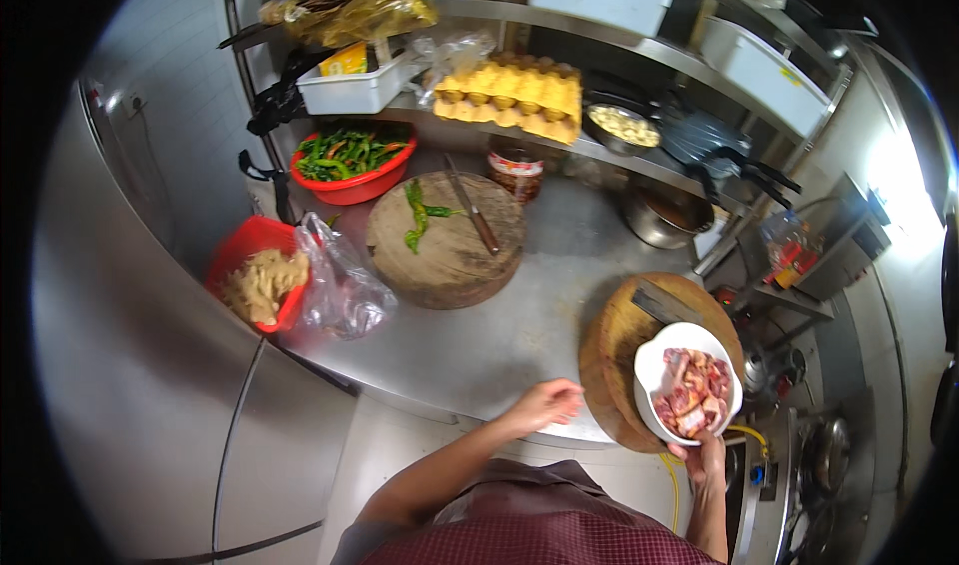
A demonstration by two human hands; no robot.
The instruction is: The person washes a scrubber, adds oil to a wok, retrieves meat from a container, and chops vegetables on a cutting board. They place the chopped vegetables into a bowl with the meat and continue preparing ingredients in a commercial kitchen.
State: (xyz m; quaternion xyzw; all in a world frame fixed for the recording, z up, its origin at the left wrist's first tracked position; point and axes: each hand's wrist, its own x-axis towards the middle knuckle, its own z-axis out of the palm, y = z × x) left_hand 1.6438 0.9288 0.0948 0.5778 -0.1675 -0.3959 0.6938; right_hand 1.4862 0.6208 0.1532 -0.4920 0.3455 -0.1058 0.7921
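My right hand (703,456) grips the near rim of a white bowl (650,374) holding chopped raw meat on the bone (693,393). The bowl is over a thick round wooden chopping block (610,366), where a cleaver (663,304) lies partly behind it; whether the bowl touches the block I cannot tell. My left hand (551,404) hovers by the steel counter's front edge, left of the block, fingers loosely curled with nothing in them. A second round block (449,280) farther back carries green chili peppers (416,216) and a wooden-handled knife (479,220).
A red basin of peppers (352,190), a red container of pale food (225,265) and a plastic bag (345,295) line the counter's left. A jar (515,171) and metal pot (667,216) stand at the back, below shelves with egg trays (509,97).
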